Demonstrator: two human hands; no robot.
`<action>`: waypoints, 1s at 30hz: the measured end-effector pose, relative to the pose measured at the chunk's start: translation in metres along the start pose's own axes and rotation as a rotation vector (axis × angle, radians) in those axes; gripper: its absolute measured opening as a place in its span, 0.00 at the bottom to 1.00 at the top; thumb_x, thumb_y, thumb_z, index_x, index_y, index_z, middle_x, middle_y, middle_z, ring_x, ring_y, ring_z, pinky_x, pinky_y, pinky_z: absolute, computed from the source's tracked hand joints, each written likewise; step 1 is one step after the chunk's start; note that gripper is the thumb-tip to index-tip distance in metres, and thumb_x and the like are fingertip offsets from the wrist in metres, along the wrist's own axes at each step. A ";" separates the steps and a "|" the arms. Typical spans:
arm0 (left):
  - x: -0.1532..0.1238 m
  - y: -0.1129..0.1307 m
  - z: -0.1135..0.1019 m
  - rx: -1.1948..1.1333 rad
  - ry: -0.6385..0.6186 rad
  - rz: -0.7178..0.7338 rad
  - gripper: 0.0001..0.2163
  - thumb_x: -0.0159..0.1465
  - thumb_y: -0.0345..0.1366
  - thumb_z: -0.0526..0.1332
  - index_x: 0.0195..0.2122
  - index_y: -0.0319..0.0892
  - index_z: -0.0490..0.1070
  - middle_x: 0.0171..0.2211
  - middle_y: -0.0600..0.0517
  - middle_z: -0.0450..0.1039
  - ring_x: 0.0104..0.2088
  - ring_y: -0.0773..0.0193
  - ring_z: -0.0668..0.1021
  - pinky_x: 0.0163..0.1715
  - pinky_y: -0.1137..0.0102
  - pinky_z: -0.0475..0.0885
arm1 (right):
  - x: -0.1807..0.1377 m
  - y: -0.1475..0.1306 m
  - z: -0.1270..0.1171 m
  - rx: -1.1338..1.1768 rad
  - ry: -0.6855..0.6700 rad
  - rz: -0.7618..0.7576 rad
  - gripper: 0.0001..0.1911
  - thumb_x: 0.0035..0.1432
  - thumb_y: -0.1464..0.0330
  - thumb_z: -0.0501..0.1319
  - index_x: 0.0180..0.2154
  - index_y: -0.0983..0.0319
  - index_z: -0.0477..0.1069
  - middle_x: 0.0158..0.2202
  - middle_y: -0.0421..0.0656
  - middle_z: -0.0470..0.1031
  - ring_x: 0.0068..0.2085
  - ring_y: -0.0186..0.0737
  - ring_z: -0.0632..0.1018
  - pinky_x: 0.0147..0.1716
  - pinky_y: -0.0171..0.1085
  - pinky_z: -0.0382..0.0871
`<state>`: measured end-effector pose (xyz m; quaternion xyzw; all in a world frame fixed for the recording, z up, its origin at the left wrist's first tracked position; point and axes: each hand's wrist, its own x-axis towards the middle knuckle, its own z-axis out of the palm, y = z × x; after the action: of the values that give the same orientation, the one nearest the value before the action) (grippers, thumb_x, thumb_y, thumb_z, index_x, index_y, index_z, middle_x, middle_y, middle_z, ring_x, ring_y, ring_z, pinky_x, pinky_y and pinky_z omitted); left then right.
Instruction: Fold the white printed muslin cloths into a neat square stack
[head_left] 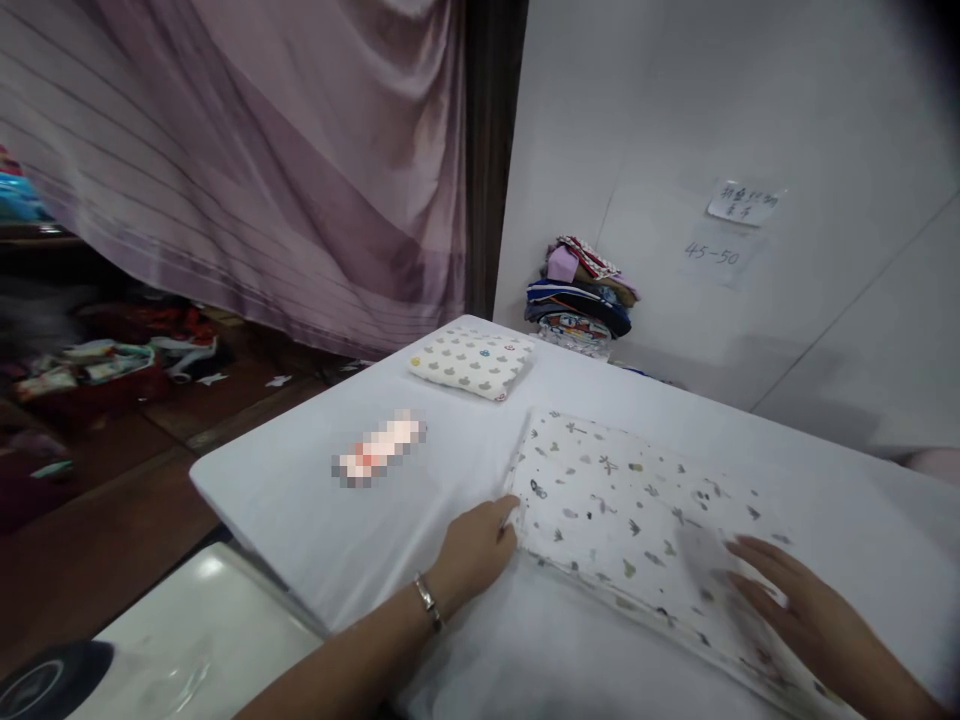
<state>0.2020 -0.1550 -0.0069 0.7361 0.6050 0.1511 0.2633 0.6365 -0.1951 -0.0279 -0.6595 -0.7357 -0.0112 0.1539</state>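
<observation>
A white cloth [600, 500] printed with small grey and green plant and animal motifs lies folded in a flat rectangle on the white table. At its near left corner, my left hand [478, 545] has its fingers curled and closed on the edge; a bracelet circles that wrist. Over the right part of the cloth, my right hand [806, 600] is spread with the fingers apart, slightly blurred and holding nothing. Whether its palm presses on the fabric I cannot tell.
A second folded cloth [472, 362] with grey cloud-like prints lies at the table's far corner. A pixelated object [379, 448] is on the left side of the white table [300, 510]. Piled clothes [577, 290] stand by the wall. A pale stool-like surface [202, 630] is at lower left.
</observation>
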 end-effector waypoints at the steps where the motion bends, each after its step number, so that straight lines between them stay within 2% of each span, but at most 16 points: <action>1: 0.000 -0.001 0.002 -0.002 0.014 0.014 0.20 0.60 0.36 0.48 0.53 0.48 0.63 0.45 0.51 0.72 0.44 0.60 0.73 0.42 0.68 0.64 | 0.020 -0.025 0.005 -0.001 -0.065 -0.070 0.26 0.56 0.49 0.51 0.51 0.52 0.68 0.57 0.43 0.63 0.53 0.50 0.69 0.46 0.46 0.70; 4: -0.002 -0.006 0.007 -0.021 0.041 0.045 0.20 0.60 0.36 0.48 0.53 0.49 0.63 0.41 0.51 0.73 0.41 0.61 0.73 0.41 0.68 0.64 | 0.080 -0.098 0.027 0.002 -0.119 -0.204 0.28 0.60 0.52 0.46 0.58 0.57 0.59 0.63 0.43 0.51 0.61 0.50 0.57 0.54 0.48 0.62; 6: -0.003 -0.008 0.010 -0.047 0.060 0.052 0.20 0.59 0.35 0.49 0.53 0.50 0.63 0.40 0.52 0.73 0.40 0.61 0.74 0.40 0.68 0.65 | 0.118 -0.140 0.044 0.015 -0.171 -0.236 0.30 0.62 0.52 0.43 0.60 0.60 0.55 0.64 0.44 0.48 0.63 0.48 0.53 0.57 0.48 0.55; 9: -0.002 -0.013 0.011 -0.103 0.084 0.055 0.21 0.58 0.35 0.50 0.53 0.51 0.63 0.42 0.53 0.73 0.40 0.62 0.73 0.41 0.69 0.65 | 0.169 -0.187 0.072 0.036 -0.229 -0.283 0.32 0.62 0.53 0.41 0.61 0.65 0.52 0.64 0.47 0.46 0.64 0.45 0.48 0.61 0.48 0.45; 11: -0.001 -0.017 0.011 -0.139 0.080 0.049 0.22 0.58 0.35 0.50 0.54 0.50 0.63 0.43 0.53 0.73 0.40 0.62 0.74 0.41 0.69 0.65 | 0.195 -0.207 0.091 0.017 -0.250 -0.260 0.33 0.62 0.54 0.42 0.62 0.66 0.50 0.64 0.48 0.44 0.64 0.45 0.46 0.61 0.49 0.41; 14: 0.001 -0.021 0.007 -0.175 0.072 0.027 0.22 0.58 0.35 0.50 0.55 0.50 0.62 0.43 0.53 0.73 0.39 0.63 0.74 0.41 0.70 0.65 | 0.216 -0.219 0.114 -0.020 -0.292 -0.193 0.32 0.62 0.55 0.41 0.62 0.66 0.49 0.64 0.48 0.44 0.64 0.46 0.46 0.60 0.50 0.39; 17: 0.001 -0.022 0.002 -0.164 0.064 0.040 0.22 0.59 0.35 0.49 0.55 0.49 0.62 0.42 0.52 0.73 0.39 0.62 0.74 0.40 0.69 0.66 | 0.219 -0.216 0.121 0.003 -0.335 -0.192 0.33 0.61 0.54 0.42 0.62 0.66 0.48 0.65 0.46 0.43 0.64 0.45 0.45 0.60 0.50 0.38; 20: -0.001 -0.021 0.000 -0.114 0.041 0.086 0.22 0.60 0.35 0.48 0.56 0.50 0.60 0.40 0.51 0.72 0.38 0.61 0.73 0.38 0.68 0.66 | 0.224 -0.212 0.113 0.099 -0.361 -0.165 0.33 0.61 0.53 0.42 0.61 0.65 0.52 0.64 0.46 0.46 0.64 0.44 0.48 0.61 0.46 0.41; 23: -0.002 -0.018 0.002 -0.052 0.039 0.119 0.22 0.60 0.34 0.49 0.56 0.52 0.59 0.38 0.50 0.71 0.36 0.60 0.72 0.36 0.67 0.65 | 0.241 -0.211 0.097 0.151 -0.291 -0.044 0.28 0.62 0.58 0.40 0.58 0.63 0.59 0.62 0.44 0.54 0.61 0.40 0.57 0.58 0.38 0.50; 25: -0.002 -0.016 0.005 -0.012 0.039 0.156 0.22 0.59 0.34 0.49 0.56 0.52 0.58 0.38 0.50 0.70 0.36 0.60 0.71 0.35 0.66 0.65 | 0.260 -0.213 0.086 0.119 -0.276 0.034 0.26 0.63 0.59 0.39 0.54 0.61 0.65 0.57 0.44 0.63 0.56 0.40 0.66 0.53 0.36 0.59; 27: -0.002 -0.014 0.007 0.023 0.032 0.197 0.23 0.59 0.33 0.50 0.57 0.52 0.56 0.39 0.49 0.68 0.37 0.59 0.70 0.35 0.65 0.65 | 0.281 -0.217 0.077 0.066 -0.320 0.064 0.27 0.62 0.55 0.41 0.47 0.61 0.71 0.48 0.45 0.72 0.48 0.43 0.73 0.45 0.37 0.65; 30: -0.001 -0.012 0.009 0.057 0.013 0.244 0.23 0.58 0.32 0.51 0.56 0.51 0.56 0.40 0.49 0.67 0.38 0.59 0.69 0.35 0.65 0.65 | 0.308 -0.232 0.073 -0.019 -0.405 0.042 0.26 0.55 0.50 0.49 0.39 0.61 0.74 0.40 0.47 0.76 0.41 0.47 0.75 0.37 0.38 0.66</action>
<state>0.1967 -0.1558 -0.0208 0.8103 0.5169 0.1696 0.2181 0.3700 0.0886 0.0200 -0.6651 -0.7374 0.1180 -0.0034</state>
